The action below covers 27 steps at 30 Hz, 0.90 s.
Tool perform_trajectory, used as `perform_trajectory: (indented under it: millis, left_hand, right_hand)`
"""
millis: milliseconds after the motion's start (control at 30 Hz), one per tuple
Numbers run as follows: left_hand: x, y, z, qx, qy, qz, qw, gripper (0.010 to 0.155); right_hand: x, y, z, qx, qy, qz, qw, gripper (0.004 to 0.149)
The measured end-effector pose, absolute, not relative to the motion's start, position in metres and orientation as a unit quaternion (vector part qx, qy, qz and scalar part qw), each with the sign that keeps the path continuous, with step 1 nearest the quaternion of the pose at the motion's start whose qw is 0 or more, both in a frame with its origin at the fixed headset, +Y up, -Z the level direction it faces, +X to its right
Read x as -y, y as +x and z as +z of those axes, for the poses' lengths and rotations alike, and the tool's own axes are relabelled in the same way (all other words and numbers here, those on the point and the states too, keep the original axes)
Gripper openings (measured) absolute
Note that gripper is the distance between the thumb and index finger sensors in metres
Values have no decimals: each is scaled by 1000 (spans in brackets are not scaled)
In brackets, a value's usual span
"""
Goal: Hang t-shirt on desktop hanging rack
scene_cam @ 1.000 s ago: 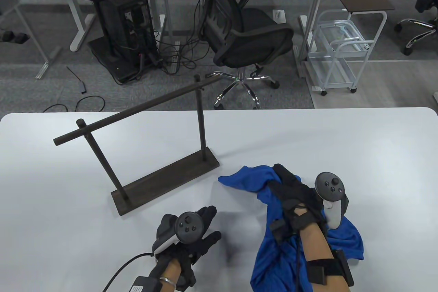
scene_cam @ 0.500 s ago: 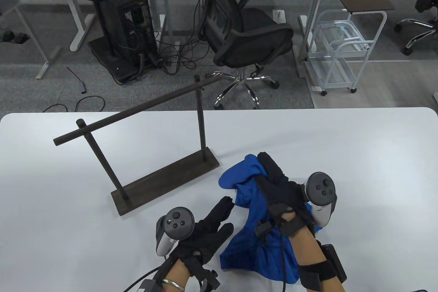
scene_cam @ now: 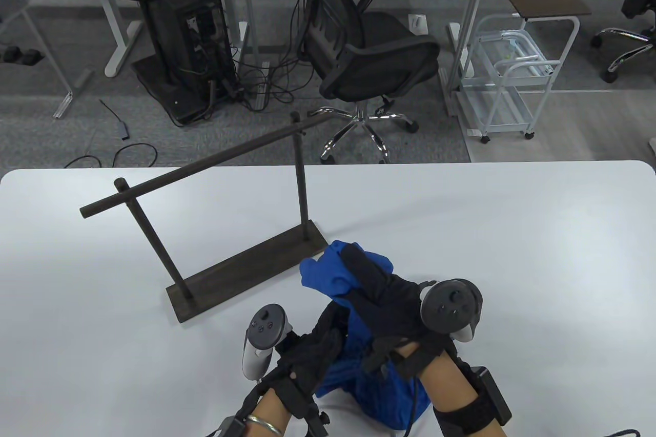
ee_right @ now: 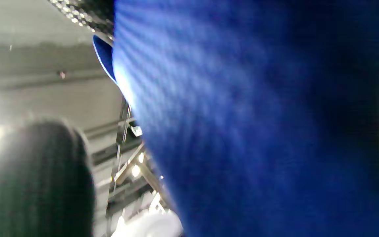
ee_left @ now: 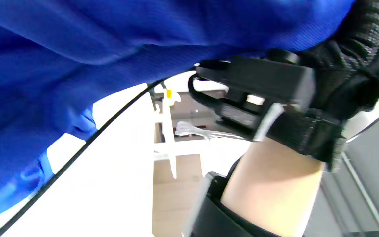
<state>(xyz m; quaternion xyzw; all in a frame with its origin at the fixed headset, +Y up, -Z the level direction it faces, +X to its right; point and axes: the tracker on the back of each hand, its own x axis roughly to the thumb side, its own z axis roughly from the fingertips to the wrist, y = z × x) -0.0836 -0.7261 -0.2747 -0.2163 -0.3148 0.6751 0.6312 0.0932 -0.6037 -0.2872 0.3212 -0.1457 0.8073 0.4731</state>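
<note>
Gathering the blue t-shirt (scene_cam: 353,329) is the step in hand: in the table view the right hand (scene_cam: 394,304) lies over the bunched cloth, gripping it, just beside the rack (scene_cam: 246,257); the left hand (scene_cam: 312,355) presses in underneath, grip unclear. The left wrist view shows cloth draped overhead. The right wrist view is nearly all fabric. Spreading it wide before lifting over the rail would likely help.

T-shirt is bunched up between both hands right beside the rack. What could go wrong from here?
The t-shirt is a crumpled wad under the right hand and left hand, so it may go over the rail lumped and slide off. It also sits close to the rack's base; lifting could catch a post and tip the rack.
</note>
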Motion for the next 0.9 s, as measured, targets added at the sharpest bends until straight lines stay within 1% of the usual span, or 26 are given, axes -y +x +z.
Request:
perform_trajectory:
  millis: [33, 100, 133, 200, 300, 367, 500, 567, 700, 767, 800, 900]
  left_hand:
    - [726, -83, -274, 322, -223, 682, 617, 104]
    - [727, -83, -274, 332, -244, 712, 569, 106]
    - [728, -84, -273, 332, -261, 734, 532, 108]
    - [730, -86, -273, 328, -273, 756, 496, 109]
    - [733, -91, -276, 320, -260, 762, 500, 110]
    - [734, -94, -277, 316, -255, 769, 494, 111]
    - [733, -95, -276, 317, -251, 774, 487, 112]
    - [732, -97, -277, 313, -246, 779, 483, 111]
    - [731, -101, -278, 305, -235, 787, 483, 109]
    - [732, -103, -278, 297, -230, 791, 483, 107]
    - [734, -104, -279, 293, -229, 792, 484, 106]
    - [737, -103, -279, 290, -237, 792, 481, 105]
  right_hand:
    - [604, 88, -286, 146, 328, 815, 454, 57]
    - [605, 80, -283, 139, 345, 828, 420, 57]
    - [606, 76, -282, 128, 360, 832, 403, 58]
    - [607, 69, -279, 116, 373, 838, 381, 58]
    - [607, 62, -275, 119, 387, 849, 340, 58]
    - [607, 56, -270, 126, 392, 865, 288, 58]
    - [608, 45, -262, 132, 405, 879, 215, 65]
    - [609, 43, -260, 127, 408, 880, 207, 66]
    - [611, 45, -261, 125, 414, 872, 230, 67]
    - [610, 46, -261, 128, 414, 872, 227, 66]
    - [609, 46, -260, 135, 414, 872, 223, 64]
    - [604, 48, -255, 197, 419, 866, 190, 62]
